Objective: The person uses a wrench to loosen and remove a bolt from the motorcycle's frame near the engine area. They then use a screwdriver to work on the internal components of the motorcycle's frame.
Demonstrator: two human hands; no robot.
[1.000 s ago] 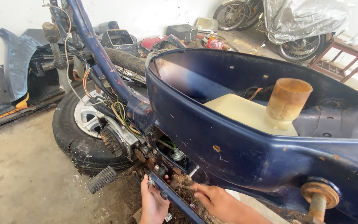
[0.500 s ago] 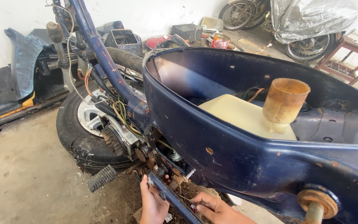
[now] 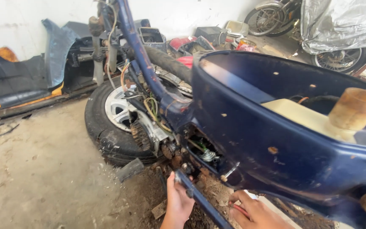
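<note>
I see a stripped dark blue scooter body (image 3: 276,140) filling the right half of the frame, lying open like a tub. Inside it sits one cream-coloured tank (image 3: 306,116) with one rusty round filler neck (image 3: 354,108) standing upright on it at the right edge.

At the bottom centre, my left hand (image 3: 178,203) rests against one dark blue metal bar (image 3: 200,199) that slants down from the rusty underside of the frame; its fingers curl loosely at the bar, and I cannot tell whether they fully close around it. My right hand (image 3: 250,210), lower right of the bar, is curled around a thin reddish piece (image 3: 237,208), too small to identify.

One tyre with a white wheel (image 3: 115,123) lies on the concrete floor (image 3: 34,169) at centre left. In the upper right, two spoked wheels (image 3: 339,59) show beneath one silver cover (image 3: 344,23). One open dark box (image 3: 152,37) sits at upper centre; its contents are not visible.
</note>
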